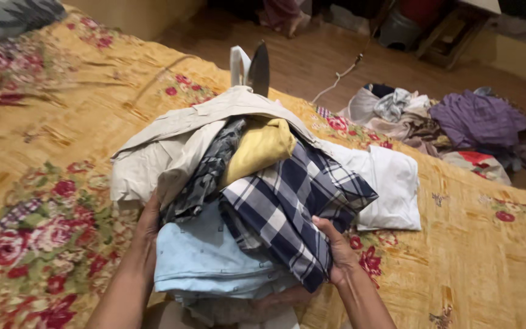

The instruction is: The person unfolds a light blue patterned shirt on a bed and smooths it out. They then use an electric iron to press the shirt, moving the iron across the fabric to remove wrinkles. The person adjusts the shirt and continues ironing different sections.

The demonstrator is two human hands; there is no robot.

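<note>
Both hands clamped a stack of folded clothes over the bed.

Head view: left hand pressed flat w/ fingers spread against the stack's left side, at the beige garment; right hand gripped the navy-and-white plaid shirt on the right, fingers curled into the cloth. Squeeze from both sides probably kept the loose pile from sliding apart. Light blue garment sat nearest the body, yellow piece and dark patterned cloth wedged in the middle. Stack's long axis ran away from the person, toward the upright iron at the far end. It sat low over the gold floral bedspread; resting or lifted, can't tell. White folded item lay just beside on the right; unfolded laundry heap was well apart, past the bed edge.
</note>
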